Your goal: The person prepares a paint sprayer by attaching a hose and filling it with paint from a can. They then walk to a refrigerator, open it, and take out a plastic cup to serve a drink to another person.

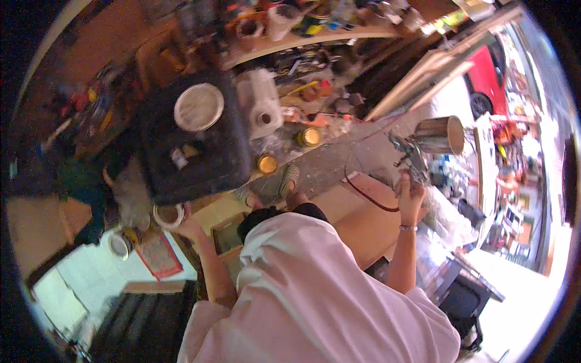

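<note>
My right hand [411, 192], out to the right, is closed around the grip of a metal spray gun [411, 158]. A paint-streaked cup [431, 135] sits on the gun, tilted so that its round end faces right. A dark red hose [372, 198] curves beside that hand. On the left, my left hand [189, 226] grips a small round container with a white rim [158, 218], near the front edge of a black work surface [209, 172]. What the container holds is too blurred to tell.
A round white lid or tub [200, 107] lies on the black surface. Beside it are a plastic-wrapped roll [259, 100] and two yellow-topped jars [267, 163]. Cluttered shelves [315, 45] run along the back. Wooden boards [430, 75] lean at right; a black chair [463, 299] stands lower right.
</note>
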Demonstrator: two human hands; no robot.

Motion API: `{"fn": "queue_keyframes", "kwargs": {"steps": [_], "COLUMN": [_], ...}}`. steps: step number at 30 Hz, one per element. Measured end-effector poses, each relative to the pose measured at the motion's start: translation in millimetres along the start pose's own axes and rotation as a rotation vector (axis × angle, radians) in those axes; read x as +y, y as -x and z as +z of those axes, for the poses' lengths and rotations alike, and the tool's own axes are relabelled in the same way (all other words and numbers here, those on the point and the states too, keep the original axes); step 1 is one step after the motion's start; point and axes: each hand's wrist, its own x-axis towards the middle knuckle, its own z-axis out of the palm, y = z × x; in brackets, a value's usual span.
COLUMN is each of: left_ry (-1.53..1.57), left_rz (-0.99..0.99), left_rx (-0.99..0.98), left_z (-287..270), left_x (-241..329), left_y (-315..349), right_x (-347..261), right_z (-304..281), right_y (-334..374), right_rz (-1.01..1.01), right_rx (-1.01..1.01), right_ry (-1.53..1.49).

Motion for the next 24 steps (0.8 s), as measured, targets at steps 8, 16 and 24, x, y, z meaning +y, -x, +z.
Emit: {"fn": "queue_keyframes", "kwargs": {"steps": [8,16,24], "left_ry": [-0.808,-0.496,-0.425], "left_rz": [0.054,-0.038,0.085], "left_rx": [0.248,-1.005,-1.468], "left_z": [-34,180,441], "left_x": [-74,-4,48], "left_y": [84,274,422], "right_x": [34,84,100], "right_z": [-18,-51,-158], "right_y": [-55,-184,-294], "right_rz": [-0.012,-0.307,-0.514], "right_rx": [0.147,0.343,0.431], "right_ry": [-0.045,-0.028,0.017]}}
